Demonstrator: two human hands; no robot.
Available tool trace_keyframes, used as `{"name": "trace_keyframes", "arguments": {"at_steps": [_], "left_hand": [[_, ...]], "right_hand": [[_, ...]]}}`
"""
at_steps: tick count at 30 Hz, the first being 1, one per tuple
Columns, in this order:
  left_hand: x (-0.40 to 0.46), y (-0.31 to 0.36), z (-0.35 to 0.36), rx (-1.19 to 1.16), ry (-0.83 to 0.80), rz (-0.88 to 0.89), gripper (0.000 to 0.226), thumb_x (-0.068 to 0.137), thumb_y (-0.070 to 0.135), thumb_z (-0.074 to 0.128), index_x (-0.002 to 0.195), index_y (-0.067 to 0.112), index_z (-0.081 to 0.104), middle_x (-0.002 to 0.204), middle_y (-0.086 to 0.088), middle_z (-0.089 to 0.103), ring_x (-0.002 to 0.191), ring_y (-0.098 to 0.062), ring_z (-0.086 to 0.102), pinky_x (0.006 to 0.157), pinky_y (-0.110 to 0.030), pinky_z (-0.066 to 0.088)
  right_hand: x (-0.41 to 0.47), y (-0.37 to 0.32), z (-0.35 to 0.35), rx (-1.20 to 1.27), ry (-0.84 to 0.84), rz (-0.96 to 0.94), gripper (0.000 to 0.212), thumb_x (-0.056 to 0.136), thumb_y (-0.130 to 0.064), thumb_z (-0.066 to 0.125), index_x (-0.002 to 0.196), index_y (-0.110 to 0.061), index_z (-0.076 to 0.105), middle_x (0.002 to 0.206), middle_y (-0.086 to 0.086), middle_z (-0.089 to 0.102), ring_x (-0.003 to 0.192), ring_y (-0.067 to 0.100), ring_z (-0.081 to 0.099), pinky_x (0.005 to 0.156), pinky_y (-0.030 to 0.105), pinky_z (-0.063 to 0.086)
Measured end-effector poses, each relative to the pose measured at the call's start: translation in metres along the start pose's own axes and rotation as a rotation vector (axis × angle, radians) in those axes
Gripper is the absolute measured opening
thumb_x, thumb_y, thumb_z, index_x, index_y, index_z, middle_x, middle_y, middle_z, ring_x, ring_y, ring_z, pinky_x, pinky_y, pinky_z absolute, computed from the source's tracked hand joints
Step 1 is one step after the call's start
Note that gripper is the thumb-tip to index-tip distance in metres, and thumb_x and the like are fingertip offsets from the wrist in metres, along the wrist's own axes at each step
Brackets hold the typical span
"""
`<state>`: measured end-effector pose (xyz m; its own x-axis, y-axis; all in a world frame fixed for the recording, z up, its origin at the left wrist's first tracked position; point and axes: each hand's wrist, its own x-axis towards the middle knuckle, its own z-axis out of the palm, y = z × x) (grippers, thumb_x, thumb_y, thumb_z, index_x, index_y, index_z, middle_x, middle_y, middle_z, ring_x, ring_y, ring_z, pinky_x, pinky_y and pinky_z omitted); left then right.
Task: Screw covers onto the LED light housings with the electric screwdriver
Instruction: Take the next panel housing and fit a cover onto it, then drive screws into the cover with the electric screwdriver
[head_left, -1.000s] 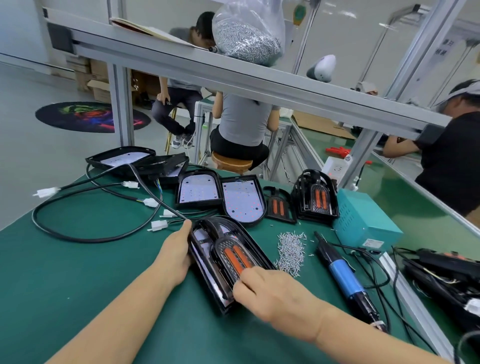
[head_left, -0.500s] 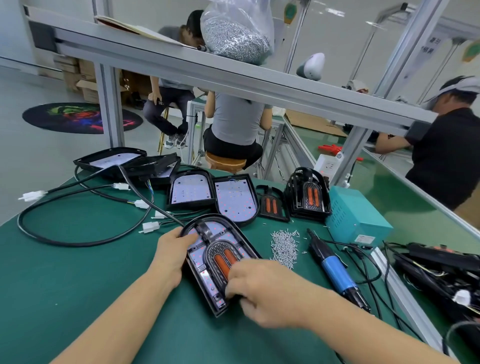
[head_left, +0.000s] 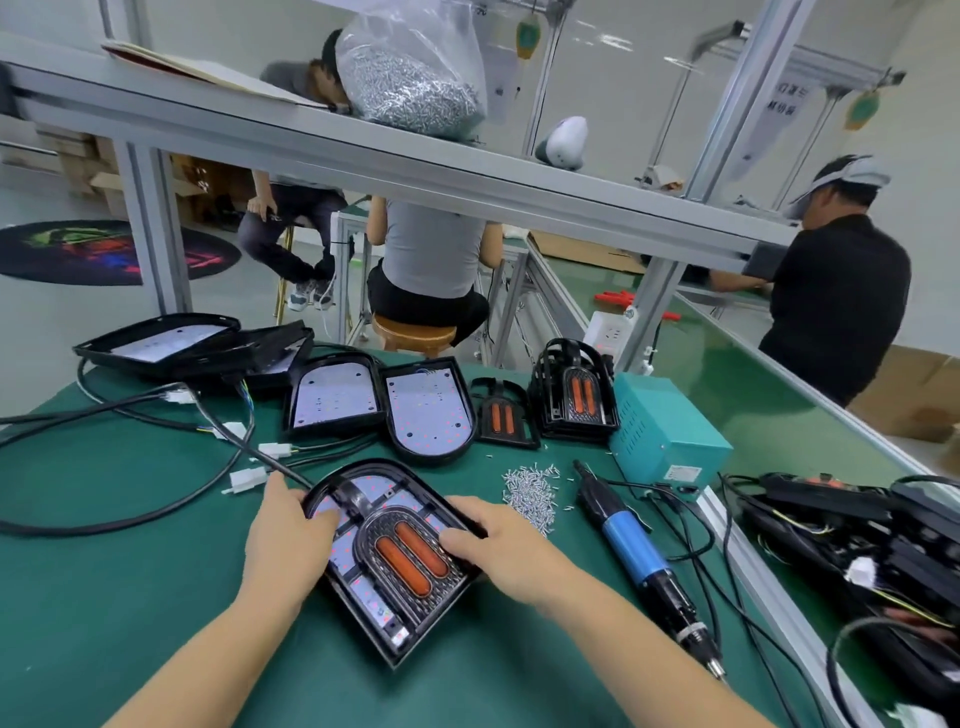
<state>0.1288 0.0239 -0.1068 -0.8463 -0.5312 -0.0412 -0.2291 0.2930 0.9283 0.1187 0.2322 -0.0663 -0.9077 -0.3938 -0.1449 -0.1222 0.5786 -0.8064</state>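
Green bench mat (head_left: 104, 597) spread across work surface. LED light housing (head_left: 387, 558) lying flat at centre of mat, cover (head_left: 410, 556) with two orange lenses seated on top. Left hand (head_left: 285, 540) resting on left edge of housing, fingers extended onto cover, nothing clasped. Right hand (head_left: 501, 545) pressing on right edge, fingers loosely bent over rim, pressing rather than gripping. Electric screwdriver (head_left: 636, 558) lying unheld on mat just right of right hand. Loose screw pile (head_left: 532, 491) between housing and screwdriver tip.
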Motion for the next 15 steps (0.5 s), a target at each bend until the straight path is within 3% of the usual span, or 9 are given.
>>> {"name": "trace_keyframes", "arguments": {"at_steps": [3, 5, 8, 12, 15], "left_hand": [[-0.010, 0.001, -0.005, 0.295, -0.006, 0.069, 0.052, 0.086, 0.019, 0.058, 0.132, 0.016, 0.034, 0.112, -0.003, 0.061, 0.092, -0.034, 0.057, 0.073, -0.035, 0.037], [-0.016, 0.002, -0.011, 0.487, -0.023, 0.107, 0.058, 0.089, 0.026, 0.055, 0.141, 0.023, 0.031, 0.127, -0.002, 0.055, 0.102, -0.035, 0.058, 0.075, -0.036, 0.038], [-0.017, 0.006, -0.018, 0.644, -0.071, 0.157, 0.038, 0.092, 0.034, 0.048, 0.129, 0.026, 0.047, 0.124, 0.000, 0.053, 0.103, -0.028, 0.058, 0.077, -0.033, 0.042], [-0.011, 0.016, -0.022, 0.695, -0.042, 0.193, 0.039, 0.090, 0.039, 0.052, 0.127, 0.023, 0.052, 0.125, -0.001, 0.052, 0.110, -0.025, 0.054, 0.081, -0.034, 0.044], [-0.007, 0.034, -0.019, 0.628, 0.070, 0.344, 0.035, 0.088, 0.031, 0.058, 0.119, 0.018, 0.061, 0.115, -0.004, 0.058, 0.108, -0.027, 0.053, 0.081, -0.038, 0.046]], "right_hand": [[-0.004, 0.001, -0.003, 0.030, -0.030, 0.029, 0.033, 0.098, -0.019, 0.056, 0.130, -0.022, 0.061, 0.123, -0.005, 0.067, 0.116, 0.017, 0.060, 0.107, 0.037, 0.043], [-0.006, 0.002, -0.004, 0.013, -0.042, 0.026, 0.034, 0.099, -0.022, 0.055, 0.133, -0.023, 0.059, 0.128, -0.004, 0.065, 0.120, 0.017, 0.058, 0.109, 0.035, 0.041], [-0.011, 0.004, -0.016, -0.144, 0.065, 0.021, 0.043, 0.100, -0.033, 0.052, 0.142, -0.026, 0.050, 0.135, -0.005, 0.058, 0.120, 0.010, 0.052, 0.104, 0.022, 0.035], [-0.038, 0.025, -0.062, -0.412, 0.458, 0.069, 0.045, 0.098, -0.029, 0.055, 0.141, -0.020, 0.048, 0.125, 0.000, 0.054, 0.112, 0.017, 0.053, 0.099, 0.030, 0.040], [-0.060, 0.049, -0.093, -0.509, 0.577, 0.250, 0.038, 0.097, -0.031, 0.057, 0.130, -0.014, 0.050, 0.121, 0.005, 0.053, 0.107, 0.022, 0.051, 0.090, 0.033, 0.042]]}}
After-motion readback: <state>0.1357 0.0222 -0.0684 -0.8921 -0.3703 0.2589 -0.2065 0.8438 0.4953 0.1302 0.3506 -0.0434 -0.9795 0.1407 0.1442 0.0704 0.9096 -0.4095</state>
